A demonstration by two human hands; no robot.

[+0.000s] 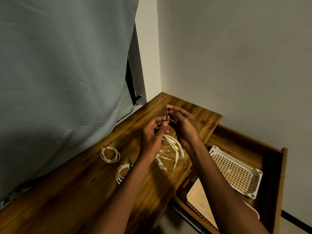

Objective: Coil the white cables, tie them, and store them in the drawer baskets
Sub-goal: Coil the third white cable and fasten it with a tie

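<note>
While no writing shows, both hands (168, 127) pinch a black tie (167, 117) over white cables (170, 152).

White cables (170, 152), black tie (167, 117), cream lattice basket (234, 171), brown wood-grain desk (94, 188) (grey-green curtain (64, 73) behind)

Two tied white cable coils (110, 154) (121, 173) lay on the surface (84, 191), plus one loose white cable (170, 154) under two hands (152, 137) (183, 125). One black tie (167, 117) was pinched between them. One open drawer (270, 159) held two baskets (235, 171) (200, 201).
</note>
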